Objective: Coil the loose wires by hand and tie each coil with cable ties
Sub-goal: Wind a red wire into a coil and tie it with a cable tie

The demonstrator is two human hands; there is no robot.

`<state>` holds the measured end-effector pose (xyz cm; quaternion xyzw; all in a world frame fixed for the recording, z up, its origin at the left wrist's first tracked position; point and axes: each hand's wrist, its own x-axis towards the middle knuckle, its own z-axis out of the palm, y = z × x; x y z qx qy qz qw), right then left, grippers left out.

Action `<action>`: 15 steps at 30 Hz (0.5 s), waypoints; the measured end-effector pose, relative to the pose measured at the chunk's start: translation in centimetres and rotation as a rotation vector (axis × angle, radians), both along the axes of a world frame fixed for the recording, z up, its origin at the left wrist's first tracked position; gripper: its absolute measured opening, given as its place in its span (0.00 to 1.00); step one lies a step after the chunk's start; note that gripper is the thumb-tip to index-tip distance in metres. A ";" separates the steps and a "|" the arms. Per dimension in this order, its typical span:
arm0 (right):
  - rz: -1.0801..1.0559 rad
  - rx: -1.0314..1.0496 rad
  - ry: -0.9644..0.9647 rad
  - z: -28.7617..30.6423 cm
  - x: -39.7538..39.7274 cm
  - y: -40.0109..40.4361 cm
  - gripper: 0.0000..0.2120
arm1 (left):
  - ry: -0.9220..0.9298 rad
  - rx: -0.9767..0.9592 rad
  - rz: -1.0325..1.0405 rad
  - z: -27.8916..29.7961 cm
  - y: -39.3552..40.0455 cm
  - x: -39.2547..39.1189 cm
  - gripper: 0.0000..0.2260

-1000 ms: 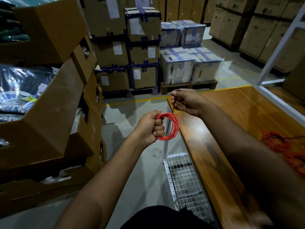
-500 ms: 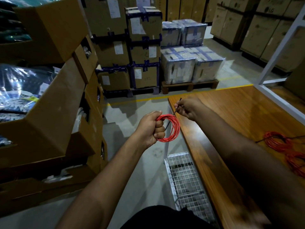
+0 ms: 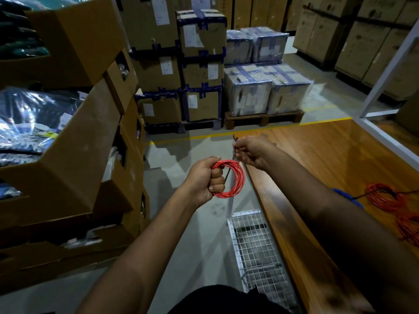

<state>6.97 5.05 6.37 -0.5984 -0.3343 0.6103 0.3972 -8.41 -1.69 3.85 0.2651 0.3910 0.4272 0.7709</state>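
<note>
Left hand (image 3: 205, 177) grips the red coil (image 3: 233, 177); right hand (image 3: 251, 151) pinches a black cable tie (image 3: 227, 175) through it.

Brown cardboard boxes (image 3: 74, 123) stacked left, plastic-wrapped cartons on a wooden pallet (image 3: 264, 120) ahead, white wire mesh basket (image 3: 256, 248) beside the glossy wooden table (image 3: 328, 159).

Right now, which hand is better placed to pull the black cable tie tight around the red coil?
The right hand: it pinches the cable tie, while the left hand grips the red coil.

red wire coil (image 3: 235, 177), black cable tie (image 3: 227, 175)
</note>
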 end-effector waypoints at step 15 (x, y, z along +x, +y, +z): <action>0.108 -0.126 0.067 0.3 -0.6 -0.7 0.09 | 0.033 0.056 0.034 0.5 0.4 0.0 0.16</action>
